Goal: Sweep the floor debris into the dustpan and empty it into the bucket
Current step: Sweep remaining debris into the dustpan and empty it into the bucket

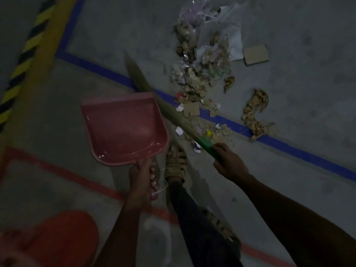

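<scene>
**Broom and dustpan ready, debris not yet swept**

The left hand (143, 180) has its fingers curled around the handle of the pink dustpan (123, 128), which is held above the floor and looks empty. The right hand (228, 160) grips the green handle of the broom (165, 106), whose bristles point forward and left, passing just beside the right wall of the pan. The debris (200, 74) (cardboard scraps, crumpled plastic, small paper bits) lies ahead and to the right, spread across the blue floor line (289, 149), with a smaller clump (254, 112) apart on the right.

I judge the step in hand is the beginning of sweeping: nothing is in the pan yet. The next move calls for lowering the pan's front lip flat on the floor near the pile, then drawing the broom from behind the scraps toward it.

The floor around the pile offers free room on all sides. The red bucket (50, 241) waits at the lower left, near the person's sandalled foot (176, 164), so the carrying way is short.
</scene>
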`<state>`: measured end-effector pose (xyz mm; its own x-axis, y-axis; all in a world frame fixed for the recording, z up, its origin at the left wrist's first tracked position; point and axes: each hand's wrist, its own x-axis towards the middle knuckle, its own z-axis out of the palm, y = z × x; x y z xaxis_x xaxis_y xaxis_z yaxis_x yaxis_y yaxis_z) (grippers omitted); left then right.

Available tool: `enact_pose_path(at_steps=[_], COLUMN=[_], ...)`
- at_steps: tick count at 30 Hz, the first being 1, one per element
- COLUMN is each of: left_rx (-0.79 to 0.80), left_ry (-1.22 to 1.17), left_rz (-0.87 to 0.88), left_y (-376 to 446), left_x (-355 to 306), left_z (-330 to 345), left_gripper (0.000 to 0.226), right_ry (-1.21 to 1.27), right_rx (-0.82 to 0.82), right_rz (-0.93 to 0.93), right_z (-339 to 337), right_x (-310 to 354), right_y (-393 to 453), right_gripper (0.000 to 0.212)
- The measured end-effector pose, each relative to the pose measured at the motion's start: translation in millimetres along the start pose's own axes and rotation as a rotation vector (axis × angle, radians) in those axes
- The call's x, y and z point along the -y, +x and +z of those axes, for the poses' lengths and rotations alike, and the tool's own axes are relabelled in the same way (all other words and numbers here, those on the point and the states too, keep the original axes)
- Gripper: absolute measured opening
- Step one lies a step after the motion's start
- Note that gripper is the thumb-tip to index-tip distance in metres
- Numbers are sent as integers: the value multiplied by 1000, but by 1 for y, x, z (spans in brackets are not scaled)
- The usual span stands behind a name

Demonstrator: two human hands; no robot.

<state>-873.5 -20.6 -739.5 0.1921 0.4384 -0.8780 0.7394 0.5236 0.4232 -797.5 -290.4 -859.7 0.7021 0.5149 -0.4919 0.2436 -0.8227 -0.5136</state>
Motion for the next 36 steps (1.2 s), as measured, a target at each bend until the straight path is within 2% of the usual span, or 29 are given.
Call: enact_pose_path(at_steps=[4, 8, 12, 14, 18, 21, 23, 25, 27, 31, 36], left_rx=[-53, -59, -49, -63, -111, -145, -152, -150, -156, -186, -258], left_ry=[-72, -180, -225, -258, -346, -429, -499, -529, -552, -626, -654], left_rz=[-2, -71, -149, -157, -177, -227, -292, -321, -342, -361, -310], left_y=[-47, -79, -111, -131, -159, -173, -180, -183, -185, -183, -183], left_x=[51, 115, 164, 181, 203, 208, 206, 203, 202, 209, 219], left_z=[7, 27, 61, 86, 143, 188, 216, 242, 264, 294, 314], left_gripper=[31, 30, 28, 28, 32, 36, 47, 48, 43, 38, 34], right_ry=[-136, -195, -293, -280, -245, -273, -336, -415, -462, -509, -442], right_rx=[131, 26, -83, -76, 56, 277, 425, 459, 423, 242, 39], right_rz=[70, 155, 61, -19, -215, -322, -338, -307, -262, -262, -309], right_z=[2, -30, -70, -85, -106, -118, -124, -135, -146, -171, -189], right_x=[-23, -54, -82, -102, -159, -200, -227, -251, -266, -272, -270], right_y=[-35, -45, -57, -70, -95, -103, -102, -91, -76, -44, -28], right_gripper=[47, 42, 53, 53, 51, 51, 52, 54, 57, 57, 66])
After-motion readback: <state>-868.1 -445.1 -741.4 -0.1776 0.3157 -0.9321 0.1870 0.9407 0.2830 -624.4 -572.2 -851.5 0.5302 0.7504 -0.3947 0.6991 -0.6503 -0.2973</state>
